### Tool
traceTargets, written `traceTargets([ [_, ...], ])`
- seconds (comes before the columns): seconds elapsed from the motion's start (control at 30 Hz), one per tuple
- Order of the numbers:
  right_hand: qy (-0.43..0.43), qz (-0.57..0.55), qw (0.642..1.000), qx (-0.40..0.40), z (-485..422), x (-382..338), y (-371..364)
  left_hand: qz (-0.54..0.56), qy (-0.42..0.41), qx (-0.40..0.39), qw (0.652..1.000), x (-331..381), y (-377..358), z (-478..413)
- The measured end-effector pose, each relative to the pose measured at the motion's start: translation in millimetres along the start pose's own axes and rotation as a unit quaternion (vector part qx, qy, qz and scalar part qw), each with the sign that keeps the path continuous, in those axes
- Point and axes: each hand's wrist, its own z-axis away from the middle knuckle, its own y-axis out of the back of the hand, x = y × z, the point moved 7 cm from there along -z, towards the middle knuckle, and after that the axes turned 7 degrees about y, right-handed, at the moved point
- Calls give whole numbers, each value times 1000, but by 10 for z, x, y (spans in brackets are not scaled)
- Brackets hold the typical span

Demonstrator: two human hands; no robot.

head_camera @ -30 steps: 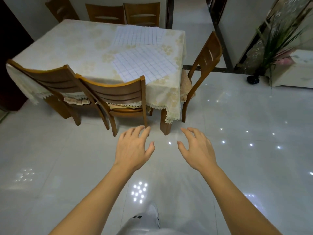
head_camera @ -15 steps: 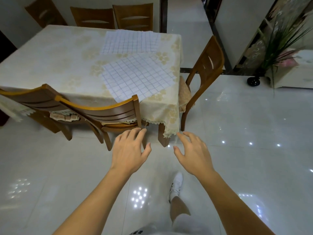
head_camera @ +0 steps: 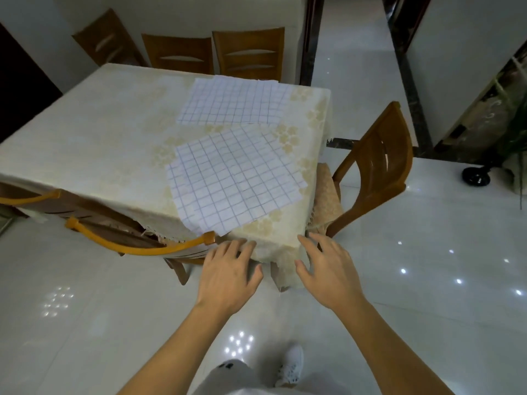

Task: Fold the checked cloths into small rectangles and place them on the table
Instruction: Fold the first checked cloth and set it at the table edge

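Two white cloths with a thin blue check lie spread flat on the table, which wears a cream flowered tablecloth. The near checked cloth sits by the table's front right corner, turned at an angle. Behind it lies the far checked cloth, close to the back edge. My left hand and my right hand reach forward with fingers spread, both empty, just short of the table's near corner and below the near cloth.
Wooden chairs ring the table: one tucked in at the front left beside my left hand, another at the right side, several more along the back. Glossy white floor tiles stretch to the right. A potted plant stands far right.
I have stepped closer to the table, which now looks larger. Both hands have moved forward and reach its near corner. They stay empty with fingers spread.
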Motion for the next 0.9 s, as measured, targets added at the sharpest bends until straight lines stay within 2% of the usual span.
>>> traceTargets([
  [0.3, 43, 1, 999, -31, -975, 310, -136, -8, 69, -32, 997, -113, -175, -696],
  [0.57, 72, 5, 996, -56, -1762, 381, -407, 3, 89, -65, 994, -406, -491, -1376],
  [0.7, 106, 12, 991, -75, -2108, 404, -523, 23, 88, -71, 993, -493, -631, -1725],
  [0.9, 207, 43, 973, -97, -2470, 441, -707, 32, 81, -86, 992, -544, -911, -1969],
])
